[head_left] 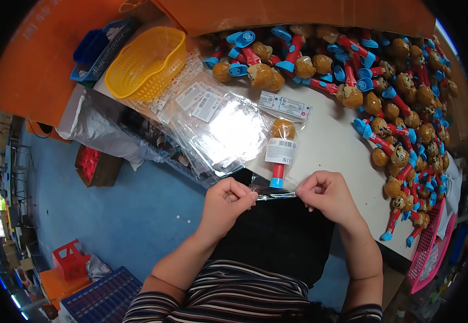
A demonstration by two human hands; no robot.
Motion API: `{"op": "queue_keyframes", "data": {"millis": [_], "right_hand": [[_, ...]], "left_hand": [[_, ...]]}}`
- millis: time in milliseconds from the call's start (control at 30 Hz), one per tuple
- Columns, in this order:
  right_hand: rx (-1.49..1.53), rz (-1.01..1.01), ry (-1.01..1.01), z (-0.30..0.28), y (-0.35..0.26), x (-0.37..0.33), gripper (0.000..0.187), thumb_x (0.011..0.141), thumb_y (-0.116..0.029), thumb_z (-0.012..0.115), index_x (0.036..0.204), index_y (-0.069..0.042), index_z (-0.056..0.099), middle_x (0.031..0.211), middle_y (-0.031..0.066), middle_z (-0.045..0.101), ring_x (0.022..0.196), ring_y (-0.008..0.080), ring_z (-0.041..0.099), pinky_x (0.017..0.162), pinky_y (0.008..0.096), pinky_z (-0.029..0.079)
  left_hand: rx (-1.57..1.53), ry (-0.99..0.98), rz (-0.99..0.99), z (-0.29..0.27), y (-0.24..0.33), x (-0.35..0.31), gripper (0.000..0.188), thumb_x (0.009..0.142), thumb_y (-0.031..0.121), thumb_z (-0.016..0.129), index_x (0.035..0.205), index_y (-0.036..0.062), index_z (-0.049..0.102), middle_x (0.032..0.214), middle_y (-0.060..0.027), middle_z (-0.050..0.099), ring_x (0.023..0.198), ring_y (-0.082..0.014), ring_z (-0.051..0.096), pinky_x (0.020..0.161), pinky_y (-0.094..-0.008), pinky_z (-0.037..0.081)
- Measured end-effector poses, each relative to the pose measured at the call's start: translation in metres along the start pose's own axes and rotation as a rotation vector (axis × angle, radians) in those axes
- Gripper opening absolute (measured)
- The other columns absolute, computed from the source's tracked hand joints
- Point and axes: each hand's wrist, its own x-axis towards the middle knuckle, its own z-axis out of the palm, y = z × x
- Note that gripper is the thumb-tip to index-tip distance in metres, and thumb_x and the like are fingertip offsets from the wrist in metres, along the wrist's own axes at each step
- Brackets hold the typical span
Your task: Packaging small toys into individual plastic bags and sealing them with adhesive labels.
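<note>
Toward nine o'clock, a box [109,171] holds red pieces [88,162]; both hands [227,202] [325,195] pinch a clear bag [263,184] containing one brown-headed toy [279,169].

Bagged toy [280,153] between my left hand [227,203] and right hand [325,195]

My feed puts it at the near edge of the desk [333,145]: plastic bags [204,121] to its left, a basket [177,58] behind them, a toy heap [391,111] along the desk's far and right sides, a second basket [425,257] at the right edge.
</note>
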Motion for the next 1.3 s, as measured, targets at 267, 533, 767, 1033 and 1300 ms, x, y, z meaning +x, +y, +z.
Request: {"op": "queue_keyframes", "data": {"millis": [267, 533, 767, 1033, 1300], "right_hand": [[0.022, 0.068, -0.035, -0.004, -0.007, -0.009, 0.019, 0.086, -0.004, 0.073, 0.101, 0.001, 0.062, 0.083, 0.0040, 0.069, 0.065, 0.0056, 0.063, 0.056, 0.0189, 0.051], [-0.070, 0.102, 0.036, 0.008, -0.012, -0.010, 0.027, 0.089, -0.012, 0.072, 0.109, 0.004, 0.066, 0.084, 0.0052, 0.071, 0.062, 0.0056, 0.062, 0.052, 0.0181, 0.048], [-0.081, 0.053, 0.035, 0.010, -0.010, -0.007, 0.017, 0.093, -0.011, 0.065, 0.097, 0.004, 0.069, 0.077, 0.0038, 0.069, 0.060, 0.0060, 0.060, 0.052, 0.0189, 0.048], [0.029, 0.015, -0.001, 0.004, -0.003, -0.010, 0.014, 0.096, -0.014, 0.063, 0.094, 0.000, 0.065, 0.076, 0.0048, 0.067, 0.060, 0.0080, 0.062, 0.054, 0.0210, 0.051], [0.045, -0.019, -0.076, 0.006, 0.003, -0.007, 0.020, 0.099, -0.018, 0.059, 0.097, 0.001, 0.064, 0.082, 0.0065, 0.068, 0.066, 0.0099, 0.064, 0.060, 0.0221, 0.053]], "left_hand": [[0.008, -0.004, -0.134, 0.009, 0.012, 0.001, 0.031, 0.091, 0.001, 0.067, 0.118, -0.0024, 0.052, 0.093, -0.0100, 0.066, 0.080, -0.0129, 0.066, 0.071, -0.0235, 0.053], [0.063, -0.006, -0.066, 0.018, 0.012, 0.012, 0.032, 0.093, 0.005, 0.066, 0.121, -0.0026, 0.052, 0.093, -0.0070, 0.065, 0.080, -0.0115, 0.065, 0.070, -0.0225, 0.053], [0.108, 0.027, -0.024, 0.018, 0.013, 0.020, 0.015, 0.093, 0.006, 0.066, 0.104, -0.0012, 0.059, 0.081, -0.0030, 0.064, 0.068, -0.0069, 0.059, 0.060, -0.0202, 0.047], [0.129, -0.047, -0.142, 0.012, 0.024, 0.026, 0.013, 0.094, 0.007, 0.065, 0.103, -0.0016, 0.061, 0.087, -0.0074, 0.068, 0.074, -0.0107, 0.065, 0.067, -0.0222, 0.053], [0.081, -0.124, -0.131, 0.015, 0.014, 0.029, 0.008, 0.094, 0.004, 0.065, 0.099, 0.0003, 0.060, 0.096, -0.0079, 0.066, 0.087, -0.0098, 0.065, 0.074, -0.0228, 0.053]]}}
